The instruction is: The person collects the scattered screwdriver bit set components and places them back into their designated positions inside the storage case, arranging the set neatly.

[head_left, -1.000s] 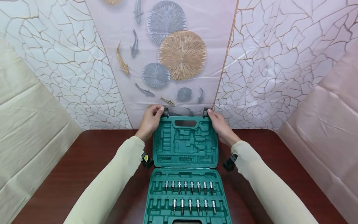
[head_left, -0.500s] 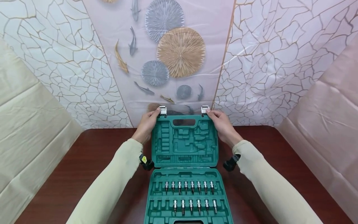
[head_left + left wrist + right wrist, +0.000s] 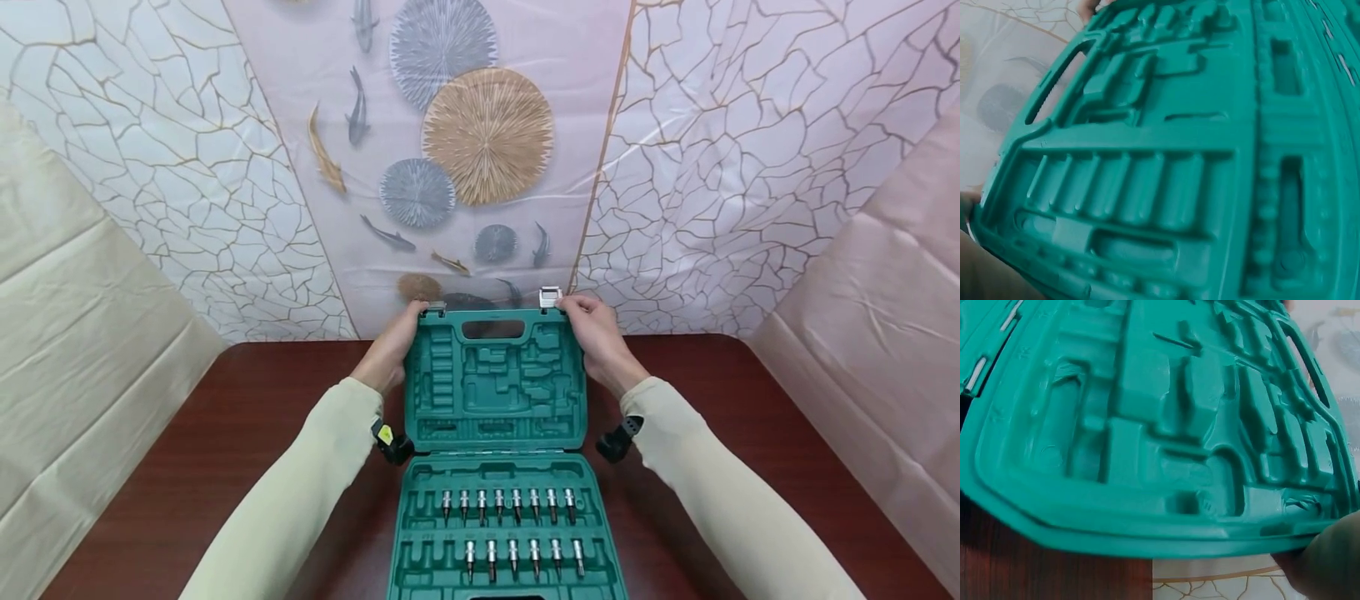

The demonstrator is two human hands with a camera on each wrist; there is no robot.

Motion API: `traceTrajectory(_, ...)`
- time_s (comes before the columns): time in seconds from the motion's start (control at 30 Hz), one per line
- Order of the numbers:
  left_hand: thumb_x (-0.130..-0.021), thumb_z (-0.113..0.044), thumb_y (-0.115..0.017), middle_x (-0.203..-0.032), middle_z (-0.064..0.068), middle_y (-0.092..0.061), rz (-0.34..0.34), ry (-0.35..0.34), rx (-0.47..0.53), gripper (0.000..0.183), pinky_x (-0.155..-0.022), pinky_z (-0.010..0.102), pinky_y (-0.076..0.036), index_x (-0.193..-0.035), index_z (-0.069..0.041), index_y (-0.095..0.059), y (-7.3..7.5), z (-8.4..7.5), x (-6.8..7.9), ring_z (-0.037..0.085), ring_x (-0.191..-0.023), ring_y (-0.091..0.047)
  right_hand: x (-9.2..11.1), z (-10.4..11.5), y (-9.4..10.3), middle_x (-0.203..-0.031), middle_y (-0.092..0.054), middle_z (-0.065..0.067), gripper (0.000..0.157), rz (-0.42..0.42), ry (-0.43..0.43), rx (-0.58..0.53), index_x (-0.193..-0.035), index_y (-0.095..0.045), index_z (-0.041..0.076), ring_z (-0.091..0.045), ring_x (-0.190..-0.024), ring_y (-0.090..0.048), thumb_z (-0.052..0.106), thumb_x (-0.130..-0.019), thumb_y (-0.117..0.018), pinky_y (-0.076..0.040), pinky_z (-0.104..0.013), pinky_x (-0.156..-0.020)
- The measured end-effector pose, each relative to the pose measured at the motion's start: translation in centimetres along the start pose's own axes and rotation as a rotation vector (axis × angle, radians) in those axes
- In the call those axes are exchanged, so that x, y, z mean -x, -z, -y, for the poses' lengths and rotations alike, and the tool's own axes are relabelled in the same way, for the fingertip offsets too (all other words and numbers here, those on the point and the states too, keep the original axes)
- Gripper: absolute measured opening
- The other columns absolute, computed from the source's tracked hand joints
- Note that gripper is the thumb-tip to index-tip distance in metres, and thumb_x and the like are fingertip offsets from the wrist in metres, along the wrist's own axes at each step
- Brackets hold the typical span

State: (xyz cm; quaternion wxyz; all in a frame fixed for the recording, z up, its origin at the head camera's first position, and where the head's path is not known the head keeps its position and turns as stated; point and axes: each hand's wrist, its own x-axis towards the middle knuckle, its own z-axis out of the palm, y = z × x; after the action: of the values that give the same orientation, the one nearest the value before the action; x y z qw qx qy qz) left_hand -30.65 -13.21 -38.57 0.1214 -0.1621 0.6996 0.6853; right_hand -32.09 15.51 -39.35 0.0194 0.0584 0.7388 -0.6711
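A green plastic tool case stands unfolded on the table, its lid (image 3: 495, 383) raised at the back and its base (image 3: 416, 517) toward me. My left hand (image 3: 392, 346) grips the lid's upper left corner, thumb by a metal latch (image 3: 433, 307); its other fingers are mostly hidden. At the upper right corner my right hand (image 3: 596, 337) grips the lid beside the other latch (image 3: 550, 297), which sticks up. Moulded hollows fill the lid (image 3: 1172, 131) in the left wrist view. In the right wrist view, part of my right hand (image 3: 1332, 562) is at the lid's edge.
Two rows of bit sockets (image 3: 516, 500) sit in the base. A hinge (image 3: 495, 452) joins the halves. The dark red table (image 3: 247, 433) extends to both sides, with a patterned wall covering (image 3: 487, 137) behind and pale cloth (image 3: 862, 358) at the sides.
Both latches turned from dark to silvery faces; the left one then tipped nearly flat. My left hand slid slightly lower along its corner, while my right hand stayed nearly in place.
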Motion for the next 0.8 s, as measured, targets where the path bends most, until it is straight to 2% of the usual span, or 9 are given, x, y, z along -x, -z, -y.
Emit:
traceTrajectory(0.1,-0.107,-0.049,-0.048,-0.129,0.010,-0.053,-0.009,0.010,0.018,0.054,-0.106,0.043,-0.042,-0.146,-0.012,-0.053,-0.1,0.2,0.0,0.023,-0.107,-0.052,0.2,0.2,-0.2,-0.113,-0.052,-0.004,0.026,0.005,-0.056,0.010,-0.111,-0.065,0.007,-0.017,-0.099,-0.051,0.029,-0.109,-0.051,-0.047,-0.033,-0.089)
traceTrajectory(0.23,-0.107,-0.054,-0.050,-0.155,0.013,-0.042,0.020,-0.014,0.053,0.071,-0.119,0.047,-0.034,-0.164,-0.014,-0.034,0.0,0.9,-0.2,0.027,-0.128,-0.047,0.4,0.2,-0.3,-0.102,-0.047,-0.004,0.021,0.010,-0.141,-0.034,-0.091,-0.055,0.011,-0.020,-0.095,-0.047,0.026,-0.105,-0.051,-0.044,-0.035,-0.090)
traceTrajectory(0.33,-0.107,-0.057,-0.051,-0.166,0.009,-0.030,0.046,-0.054,0.086,0.079,-0.124,0.047,-0.027,-0.170,-0.018,-0.023,0.4,1.5,-0.3,0.026,-0.142,-0.039,0.5,0.2,-0.3,-0.099,-0.043,-0.002,0.018,0.002,-0.193,-0.087,-0.088,-0.048,0.014,-0.020,-0.092,-0.044,0.024,-0.103,-0.052,-0.041,-0.035,-0.087)
traceTrajectory(0.4,-0.107,-0.058,-0.051,-0.168,0.008,-0.029,0.077,-0.088,0.119,0.080,-0.126,0.047,-0.025,-0.170,-0.019,-0.021,0.7,2.0,-0.4,0.027,-0.148,-0.035,0.7,0.2,-0.2,-0.098,-0.042,-0.002,0.017,-0.004,-0.214,-0.109,-0.088,-0.044,0.015,-0.020,-0.092,-0.043,0.023,-0.102,-0.051,-0.040,-0.035,-0.086)
traceTrajectory(0.5,-0.109,-0.060,-0.046,-0.168,0.008,-0.027,0.150,-0.133,0.147,0.078,-0.129,0.049,-0.015,-0.170,-0.020,-0.018,1.3,3.3,-0.4,0.025,-0.157,-0.022,0.8,0.2,0.1,-0.102,-0.037,-0.003,0.016,-0.015,-0.232,-0.113,-0.092,-0.040,0.016,-0.021,-0.094,-0.039,0.023,-0.102,-0.050,-0.037,-0.036,-0.087)
traceTrajectory(0.63,-0.111,-0.062,-0.035,-0.165,0.011,-0.032,0.234,-0.161,0.177,0.072,-0.128,0.051,-0.018,-0.169,-0.020,-0.022,2.1,5.6,0.2,0.027,-0.157,-0.025,0.7,0.0,0.4,-0.107,-0.038,-0.002,0.014,0.006,-0.233,-0.095,-0.097,-0.043,0.016,-0.019,-0.098,-0.042,0.025,-0.104,-0.051,-0.039,-0.034,-0.091)
traceTrajectory(0.73,-0.113,-0.059,-0.032,-0.156,0.011,-0.045,0.238,-0.178,0.202,0.065,-0.121,0.047,-0.033,-0.166,-0.021,-0.033,2.2,6.8,0.9,0.026,-0.147,-0.042,0.6,-0.4,0.7,-0.110,-0.047,0.000,0.019,0.052,-0.203,-0.115,-0.102,-0.046,0.016,-0.015,-0.103,-0.050,0.032,-0.110,-0.051,-0.044,-0.035,-0.103)
traceTrajectory(0.8,-0.114,-0.056,-0.031,-0.149,0.009,-0.051,0.225,-0.184,0.200,0.060,-0.117,0.043,-0.037,-0.162,-0.021,-0.041,2.2,7.2,1.3,0.022,-0.140,-0.047,0.9,-1.0,1.2,-0.112,-0.051,0.000,0.027,0.113,-0.186,-0.109,-0.105,-0.048,0.015,-0.012,-0.109,-0.052,0.041,-0.113,-0.047,-0.040,-0.037,-0.112)
